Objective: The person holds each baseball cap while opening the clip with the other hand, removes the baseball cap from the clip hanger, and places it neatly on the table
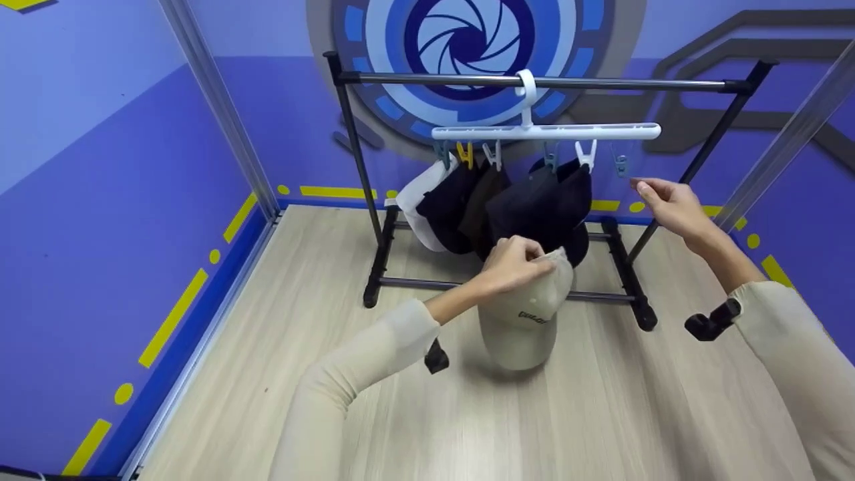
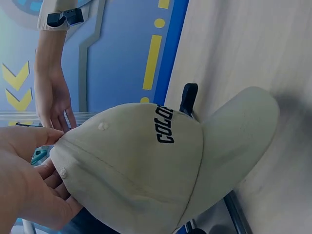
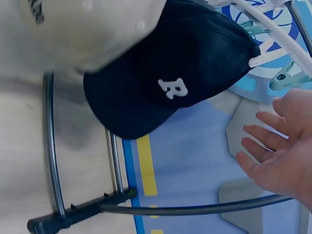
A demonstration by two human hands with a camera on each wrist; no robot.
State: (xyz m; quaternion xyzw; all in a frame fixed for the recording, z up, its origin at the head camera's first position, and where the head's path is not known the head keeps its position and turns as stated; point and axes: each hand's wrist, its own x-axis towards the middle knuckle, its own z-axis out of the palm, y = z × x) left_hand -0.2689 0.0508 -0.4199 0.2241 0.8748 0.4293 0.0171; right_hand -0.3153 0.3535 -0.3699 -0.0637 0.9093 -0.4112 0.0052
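A beige baseball cap (image 1: 524, 314) with dark lettering on its front hangs brim-down, and my left hand (image 1: 514, 264) pinches its edge between thumb and fingers. In the left wrist view the cap (image 2: 131, 161) fills the middle. My right hand (image 1: 674, 204) is raised at the right, its fingertips close beside a teal clip (image 1: 621, 166) at the end of a white clip hanger (image 1: 548, 132). In the right wrist view its fingers (image 3: 265, 141) are loosely extended below that clip; whether they touch it I cannot tell. A navy cap (image 3: 190, 53) with a white letter hangs nearby.
The hanger hooks over the top bar (image 1: 427, 79) of a black rack. Its other clips, among them a yellow clip (image 1: 465, 155), hold a white cap (image 1: 427, 200) and several dark caps (image 1: 541, 207). Blue walls stand behind and beside the light wood surface (image 1: 254, 374).
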